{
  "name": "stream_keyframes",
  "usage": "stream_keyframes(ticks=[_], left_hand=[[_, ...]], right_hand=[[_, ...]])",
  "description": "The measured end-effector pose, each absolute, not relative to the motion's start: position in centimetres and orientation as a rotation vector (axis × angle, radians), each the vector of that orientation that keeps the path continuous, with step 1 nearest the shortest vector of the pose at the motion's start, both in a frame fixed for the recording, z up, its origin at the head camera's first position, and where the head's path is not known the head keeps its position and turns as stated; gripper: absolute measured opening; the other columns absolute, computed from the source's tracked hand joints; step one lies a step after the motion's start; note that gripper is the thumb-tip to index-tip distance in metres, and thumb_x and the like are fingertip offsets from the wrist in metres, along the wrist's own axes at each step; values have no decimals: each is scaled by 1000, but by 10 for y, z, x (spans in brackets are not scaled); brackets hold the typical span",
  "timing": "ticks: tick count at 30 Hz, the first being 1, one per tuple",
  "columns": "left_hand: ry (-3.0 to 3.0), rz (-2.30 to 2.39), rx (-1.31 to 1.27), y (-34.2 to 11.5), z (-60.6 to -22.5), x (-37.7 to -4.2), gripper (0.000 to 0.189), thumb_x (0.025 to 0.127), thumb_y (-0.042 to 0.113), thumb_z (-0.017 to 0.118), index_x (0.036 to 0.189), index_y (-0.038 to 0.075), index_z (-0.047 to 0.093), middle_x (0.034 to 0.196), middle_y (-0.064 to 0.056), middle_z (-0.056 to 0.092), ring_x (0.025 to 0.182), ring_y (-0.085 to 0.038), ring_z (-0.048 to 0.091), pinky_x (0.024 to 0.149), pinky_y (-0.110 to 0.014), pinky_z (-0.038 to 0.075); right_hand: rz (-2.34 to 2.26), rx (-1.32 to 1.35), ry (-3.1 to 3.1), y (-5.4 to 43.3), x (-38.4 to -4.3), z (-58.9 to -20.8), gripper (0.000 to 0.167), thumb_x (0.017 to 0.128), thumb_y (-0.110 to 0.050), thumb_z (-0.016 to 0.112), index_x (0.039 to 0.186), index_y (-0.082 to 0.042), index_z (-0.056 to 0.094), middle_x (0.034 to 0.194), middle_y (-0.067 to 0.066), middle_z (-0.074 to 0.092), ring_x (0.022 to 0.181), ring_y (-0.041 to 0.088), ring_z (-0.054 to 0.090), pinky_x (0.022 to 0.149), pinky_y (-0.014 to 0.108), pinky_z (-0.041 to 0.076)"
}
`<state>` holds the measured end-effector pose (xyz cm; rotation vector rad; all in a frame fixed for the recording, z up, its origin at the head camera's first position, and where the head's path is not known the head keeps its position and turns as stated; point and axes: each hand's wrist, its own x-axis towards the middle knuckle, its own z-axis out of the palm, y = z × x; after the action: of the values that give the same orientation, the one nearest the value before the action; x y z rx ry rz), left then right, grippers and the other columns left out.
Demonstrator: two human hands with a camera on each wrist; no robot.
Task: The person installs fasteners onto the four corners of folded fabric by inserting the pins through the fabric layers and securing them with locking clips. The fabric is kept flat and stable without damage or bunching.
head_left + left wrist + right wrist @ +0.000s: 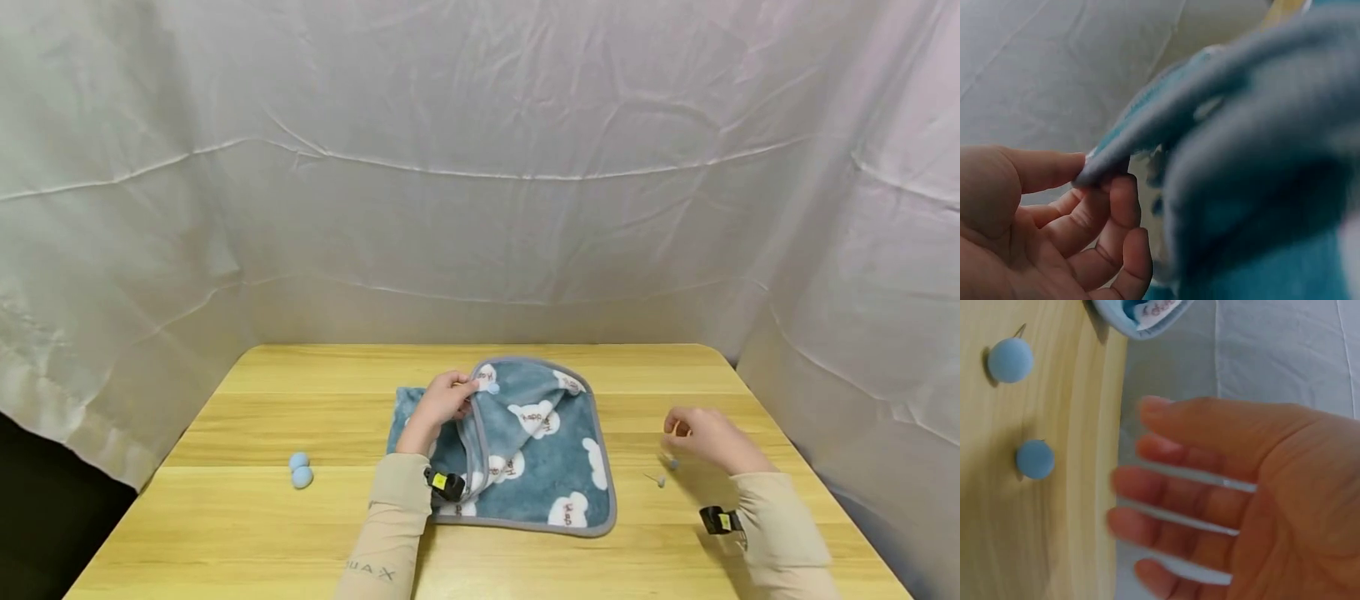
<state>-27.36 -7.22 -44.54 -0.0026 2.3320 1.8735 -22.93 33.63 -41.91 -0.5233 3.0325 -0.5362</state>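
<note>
My left hand (447, 398) pinches the grey-bound edge of a teal fleece blanket (506, 492) between thumb and fingers, lifting it in a loose fold. White clouds with lettering pattern the cloth. Close to those fingertips a small pale-blue round thing (492, 387) shows against the fabric. Over the table's right side hangs my right hand (705, 435), with loosely bent fingers and nothing in its grasp. Near it two blue ball-headed pins lie on the wood, one pin (1010, 360) with its thin shaft showing, the other pin (1035, 459) mostly showing its head.
Two light-blue balls, an upper ball (298, 460) and a lower ball (302, 477), sit touching on the left of the wooden table (337, 542). Pale curtains (480, 225) hang behind the table and along its sides.
</note>
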Motion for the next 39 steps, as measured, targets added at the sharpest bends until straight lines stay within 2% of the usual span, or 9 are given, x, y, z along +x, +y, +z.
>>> stream_keyframes(ticks=[9, 16, 21, 26, 29, 35, 39], left_hand=[[2415, 1789, -40, -77, -461, -278, 24, 97, 22, 60, 111, 3, 58, 79, -5, 59, 66, -15, 55, 59, -27, 43], [2682, 1696, 44, -67, -432, -270, 31, 94, 23, 65, 117, 6, 55, 81, -6, 53, 61, -17, 48, 54, -29, 40], [2731, 1582, 280, -59, -402, -251, 30, 94, 23, 66, 119, 8, 56, 85, -7, 56, 65, -18, 49, 58, -30, 42], [2769, 1322, 664, -43, -392, -231, 19, 92, 16, 68, 108, 9, 61, 82, -2, 58, 69, -13, 51, 61, -26, 44], [2742, 1098, 874, -30, -395, -219, 14, 91, 16, 69, 103, 12, 65, 85, 0, 62, 73, -8, 54, 65, -22, 47], [2595, 656, 1202, -1, -415, -200, 19, 90, 20, 71, 109, 16, 70, 97, 3, 69, 81, 0, 58, 73, -16, 48], [2489, 544, 1251, 15, -432, -192, 20, 90, 18, 70, 110, 17, 72, 85, 6, 66, 70, 2, 51, 65, -14, 42]], right_hand=[[-595, -423, 2881, 344, -227, -432, 17, 78, -18, 76, 81, -11, 61, 73, 0, 57, 67, 13, 49, 61, 30, 40], [-593, -426, 2837, 346, -231, -434, 17, 79, -12, 77, 79, -7, 60, 75, 0, 58, 69, 13, 49, 63, 29, 41], [-618, -433, 2807, 343, -231, -433, 15, 78, -8, 75, 77, -7, 60, 72, -1, 56, 66, 13, 48, 60, 26, 39], [-623, -423, 2800, 341, -228, -433, 15, 79, -8, 75, 75, -8, 61, 71, -2, 56, 67, 12, 48, 61, 26, 39], [-615, -422, 2808, 340, -227, -434, 15, 80, -9, 75, 74, -7, 61, 69, -2, 55, 65, 12, 47, 59, 25, 39], [-609, -417, 2821, 341, -228, -437, 16, 81, -10, 74, 72, -8, 60, 66, -2, 54, 61, 11, 46, 56, 24, 37], [-603, -426, 2819, 342, -228, -437, 15, 80, -9, 74, 72, -9, 61, 67, -3, 54, 61, 10, 45, 56, 24, 37]])
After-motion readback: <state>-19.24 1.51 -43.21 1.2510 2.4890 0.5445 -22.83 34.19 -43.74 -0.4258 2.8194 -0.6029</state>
